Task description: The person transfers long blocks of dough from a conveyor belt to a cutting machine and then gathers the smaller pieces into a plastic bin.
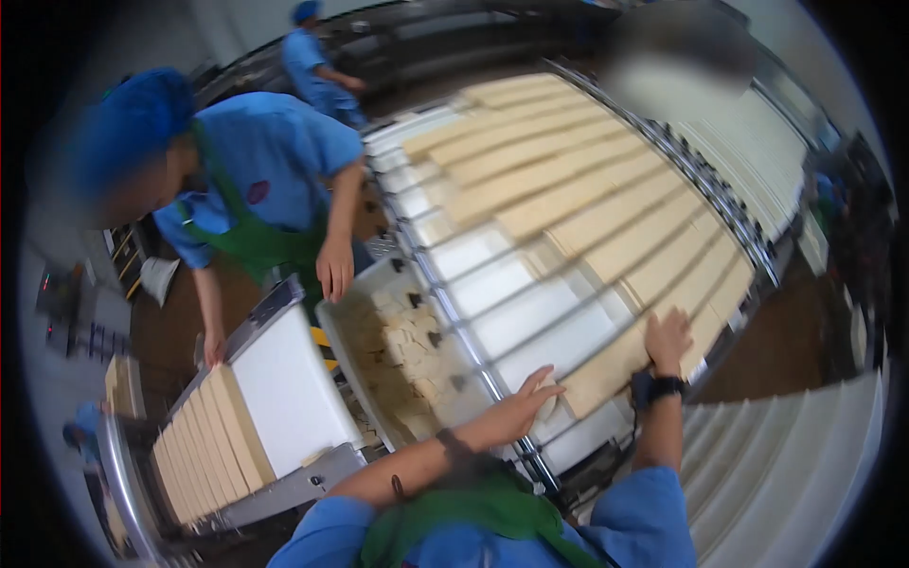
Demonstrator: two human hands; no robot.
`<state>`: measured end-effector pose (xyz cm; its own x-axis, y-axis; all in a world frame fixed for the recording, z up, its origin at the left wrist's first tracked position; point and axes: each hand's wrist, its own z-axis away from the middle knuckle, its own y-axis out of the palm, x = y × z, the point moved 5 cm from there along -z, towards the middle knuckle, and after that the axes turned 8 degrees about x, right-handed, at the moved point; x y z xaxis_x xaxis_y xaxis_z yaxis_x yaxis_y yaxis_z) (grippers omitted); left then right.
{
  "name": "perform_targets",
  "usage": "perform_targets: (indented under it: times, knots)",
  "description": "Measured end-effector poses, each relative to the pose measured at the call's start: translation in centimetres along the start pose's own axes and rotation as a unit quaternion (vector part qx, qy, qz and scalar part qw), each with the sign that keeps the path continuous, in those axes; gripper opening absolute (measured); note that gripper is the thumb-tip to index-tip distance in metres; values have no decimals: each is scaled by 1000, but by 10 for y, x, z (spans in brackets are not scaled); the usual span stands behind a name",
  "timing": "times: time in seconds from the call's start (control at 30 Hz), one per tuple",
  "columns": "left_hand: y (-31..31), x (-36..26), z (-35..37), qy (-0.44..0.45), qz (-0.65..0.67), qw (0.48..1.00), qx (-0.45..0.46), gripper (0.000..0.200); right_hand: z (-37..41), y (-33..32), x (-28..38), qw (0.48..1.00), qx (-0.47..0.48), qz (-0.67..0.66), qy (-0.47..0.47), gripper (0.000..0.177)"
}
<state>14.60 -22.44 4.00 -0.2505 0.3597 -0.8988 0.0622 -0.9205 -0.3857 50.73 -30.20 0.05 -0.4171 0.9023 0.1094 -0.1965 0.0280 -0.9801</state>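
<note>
Long cream-coloured slabs point(606, 213), perhaps dough or wafer, lie side by side on a white conveyor point(516, 293) crossed by thin dark bars. My right hand point(669, 339), with a dark watch at the wrist, rests flat with fingers spread on the slabs near the conveyor's near right end. My left hand point(530, 402) is at the near left edge, by the end of the closest slab. Its fingers curve around a small pale piece point(547, 399), whose kind is blurred.
A grey bin point(365, 379) of broken pale pieces stands left of the conveyor. Across it a co-worker point(270, 161) leans over a second belt point(284, 398) with a row of strips point(213, 440). Corrugated white sheets point(786, 464) stand at right. Another person point(317, 66) is farther back.
</note>
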Motion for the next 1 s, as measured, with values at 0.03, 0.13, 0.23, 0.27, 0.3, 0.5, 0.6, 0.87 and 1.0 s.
perform_targets:
  times: [0.03, 0.13, 0.23, 0.27, 0.3, 0.5, 0.6, 0.87, 1.0]
  knots:
    - [-10, 1, 14, 8, 26, 999, -27, 65, -7, 1, -6, 1000, 10, 8, -7, 76]
    - [-32, 34, 59, 50, 23, 989, -138, 63, 3, -25, 5, 999, -10, -45, -5, 77]
    - [-68, 57, 124, 49, -4, 960, -276, 67, 2, -72, 18, 932, -166, -257, -193, 66]
    - [-74, 62, 142, 39, -4, 956, -292, 67, 17, -104, 31, 899, -182, -337, -212, 63]
    - [-84, 68, 161, -10, -35, 941, -338, 66, 25, -127, 40, 850, -231, -401, -252, 58]
    - [-82, 116, 238, -83, 15, 882, -463, 46, 85, -145, 151, 858, -106, -333, -376, 23]
    - [-65, 128, 278, -125, 103, 842, -514, 30, 122, -74, 218, 801, 125, -309, -498, 16]
    - [-25, 160, 410, -171, 88, 633, -750, 19, 305, 40, 334, 704, 405, -211, -544, 12]
    - [-1, 208, 514, -302, -78, 485, -817, 38, 375, 65, 381, 653, 462, -183, -571, 9]
